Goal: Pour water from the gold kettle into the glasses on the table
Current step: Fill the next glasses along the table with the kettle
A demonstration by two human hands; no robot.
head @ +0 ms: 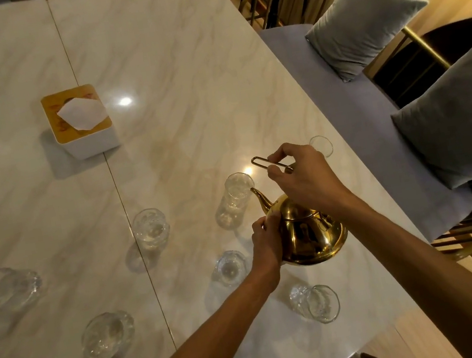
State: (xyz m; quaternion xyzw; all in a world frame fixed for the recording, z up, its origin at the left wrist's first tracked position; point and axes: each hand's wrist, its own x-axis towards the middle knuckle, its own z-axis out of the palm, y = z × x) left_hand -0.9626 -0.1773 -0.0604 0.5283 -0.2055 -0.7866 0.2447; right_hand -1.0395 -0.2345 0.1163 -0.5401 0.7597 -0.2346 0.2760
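The right hand [307, 181] had its fingers closed around the wire handle [269, 164], hiding its rear end. The left hand [265, 241] gripped the side of the gold kettle [309, 235], lower right of centre. The spout [260, 198] pointed toward the upper left, at a glass [236, 197]; water was not discernible. The marble worktop [183, 94] carried a tissue box [79, 120]; cushioned seating lay right.

two bare forearms, no sleeves, left hand [266, 244], right hand [306, 179]
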